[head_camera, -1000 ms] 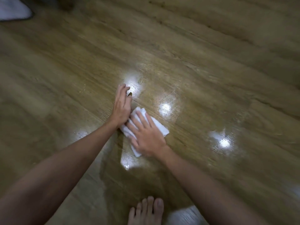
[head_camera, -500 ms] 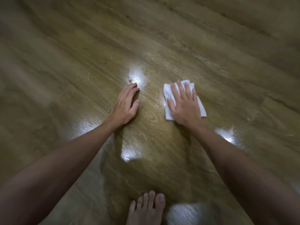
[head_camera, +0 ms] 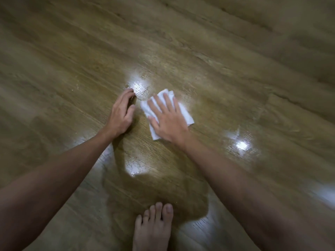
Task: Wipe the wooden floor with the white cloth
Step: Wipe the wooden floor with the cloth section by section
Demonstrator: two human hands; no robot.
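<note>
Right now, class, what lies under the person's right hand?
The white cloth lies under the right hand, pressed flat on the wooden floor. The cloth's edges show around the fingers; its middle and the floor beneath are covered.

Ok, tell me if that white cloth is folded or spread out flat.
Folded. The white cloth shows layered edges at its far corner and forms a small pad under the right hand, pressed flat on the wooden floor.

The scene is dim and warm-toned, lit from overhead lamps that throw bright white glare patches on the glossy wooden floor (head_camera: pixel 235 69). One patch sits just beyond the white cloth (head_camera: pixel 186 116), another well to its right, a third nearer the camera. A broad dark shadow pools on the near side of the cloth. Planks far from the cloth are smeared with blur and bend at the frame edges.
</note>
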